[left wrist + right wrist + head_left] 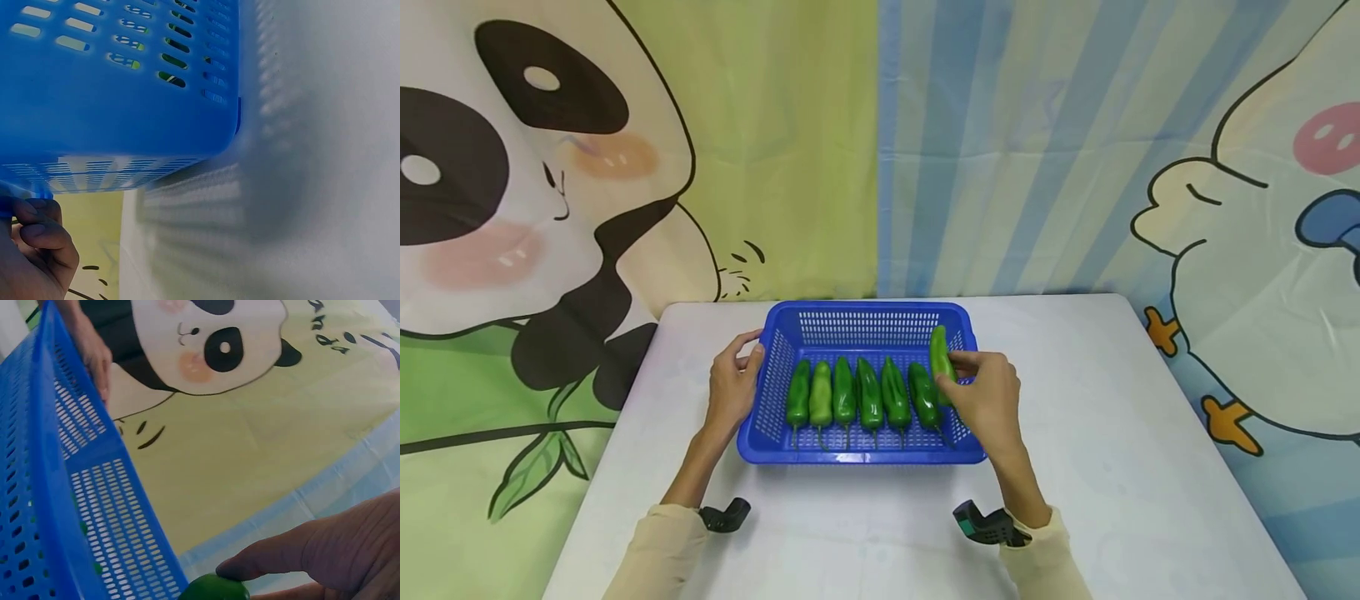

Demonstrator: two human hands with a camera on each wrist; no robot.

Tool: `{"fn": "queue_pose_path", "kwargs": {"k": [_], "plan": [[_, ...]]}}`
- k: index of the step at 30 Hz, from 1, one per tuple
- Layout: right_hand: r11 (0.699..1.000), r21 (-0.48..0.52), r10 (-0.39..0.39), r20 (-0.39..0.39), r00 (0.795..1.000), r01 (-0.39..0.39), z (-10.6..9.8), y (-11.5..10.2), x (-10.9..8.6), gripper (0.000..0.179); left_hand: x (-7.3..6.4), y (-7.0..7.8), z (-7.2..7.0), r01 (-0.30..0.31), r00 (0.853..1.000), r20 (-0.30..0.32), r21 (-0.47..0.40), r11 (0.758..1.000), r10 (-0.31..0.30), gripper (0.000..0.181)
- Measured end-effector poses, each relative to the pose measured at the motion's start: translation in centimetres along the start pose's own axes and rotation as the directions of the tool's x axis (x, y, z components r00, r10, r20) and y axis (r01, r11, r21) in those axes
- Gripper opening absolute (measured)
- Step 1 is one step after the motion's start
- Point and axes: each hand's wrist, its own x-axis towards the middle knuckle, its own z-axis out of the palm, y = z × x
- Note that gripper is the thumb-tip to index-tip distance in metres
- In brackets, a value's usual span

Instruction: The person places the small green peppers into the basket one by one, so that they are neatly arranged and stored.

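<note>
A blue plastic basket [865, 457] with slotted walls stands on the white table. Several green peppers [869, 393] lie side by side in it, stems toward the person. At the basket's left rim, my left hand [734, 379] grips the edge; in the left wrist view its curled fingers [47, 234] show at the rim. My right hand [988, 396] pinches a lighter green pepper [939, 354] between thumb and fingers at the basket's right end, its tip pointing away from the person. In the right wrist view, the thumb presses on the rounded end of that pepper [214, 589].
The white table [1112, 417] extends on both sides of the basket and in front of it. Behind it hangs a cartoon-printed cloth [805, 167] with a panda on the left. Black wrist cameras [992, 525] are strapped to both forearms.
</note>
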Motion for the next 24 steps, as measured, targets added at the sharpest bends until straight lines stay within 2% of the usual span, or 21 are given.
{"fn": "queue_pose_path", "kwargs": {"k": [6,9,11,17,20,24], "plan": [[0.991,-0.128,-0.039,-0.028,0.999,0.035,2.0,-0.4,-0.1,0.036,-0.1,0.0,0.0,-0.002,1.000,0.006,-0.014,1.000,0.002,0.041],[0.978,-0.204,-0.047,-0.047,0.998,0.036,2.9,-0.4,0.0,0.022,0.0,0.1,0.0,-0.005,1.000,0.005,-0.014,1.000,0.005,0.041],[0.968,-0.249,-0.047,-0.050,0.998,0.033,3.4,-0.4,0.2,0.006,0.0,0.1,0.1,-0.002,1.000,0.005,-0.013,1.000,0.003,0.041],[0.941,-0.333,-0.065,-0.010,0.998,0.058,4.8,-0.2,0.5,0.041,-0.1,0.1,0.0,0.014,1.000,0.003,-0.005,1.000,-0.014,0.042],[0.926,-0.369,-0.083,0.010,0.996,0.081,5.2,0.0,0.6,0.045,-0.1,0.1,0.0,0.017,1.000,0.001,-0.006,1.000,-0.017,0.042],[0.909,-0.407,-0.093,0.017,0.995,0.092,5.7,0.4,0.8,0.041,-0.1,0.1,0.0,0.014,1.000,0.004,-0.025,1.000,-0.014,0.041]]}}
